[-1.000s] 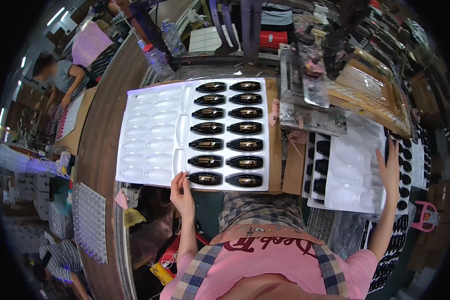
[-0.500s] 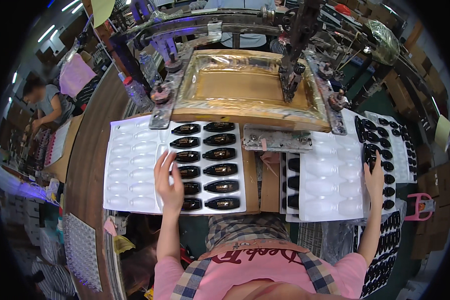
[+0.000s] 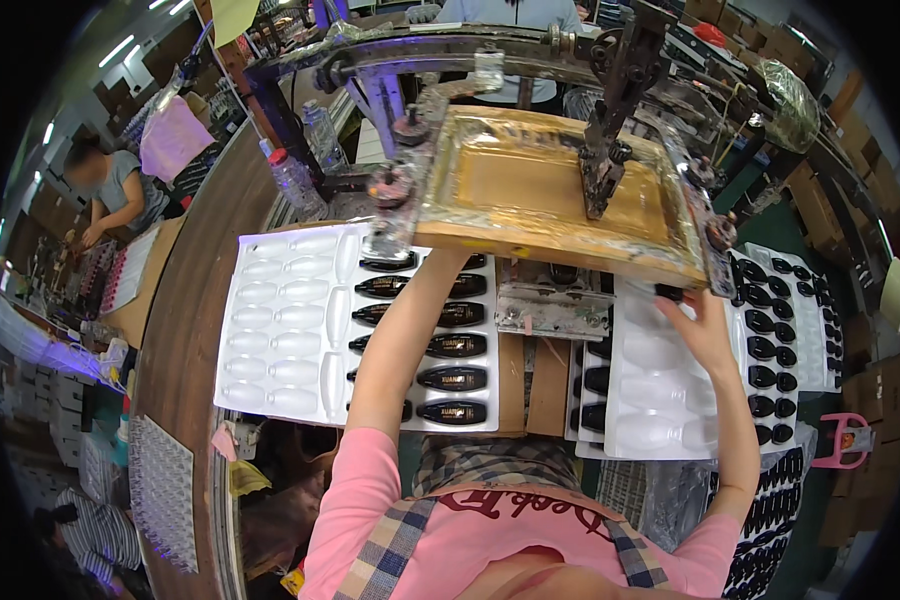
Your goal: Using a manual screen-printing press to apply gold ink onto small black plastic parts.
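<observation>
My left forearm reaches up under the wooden printing screen frame (image 3: 560, 245), which hides the left hand and its fingers. My right hand (image 3: 705, 325) is closed on a small black bottle (image 3: 668, 292) beside the frame's lower right corner; the frame covers part of it. Below the frame sits a stained metal fixture (image 3: 555, 312), with a dark shape partly visible above it. Left of the fixture, a white moulded tray (image 3: 280, 335) has bare hollows on its left side. Glossy black bottles with gold print (image 3: 457, 346) lie in rows on its right, partly behind my left arm.
A white tray with hollows (image 3: 660, 420) lies right of the fixture, and black bottles (image 3: 770, 350) lie in rows beyond it. The machine's black arm (image 3: 610, 110) rises over the frame. A red-capped plastic bottle (image 3: 295, 185) stands left; a co-worker (image 3: 125, 195) sits farther left.
My left hand has gone from above the left bottles up and under the frame. My right hand has moved left from the right bottle rows with a black bottle. The frame has shifted and looks tilted.
</observation>
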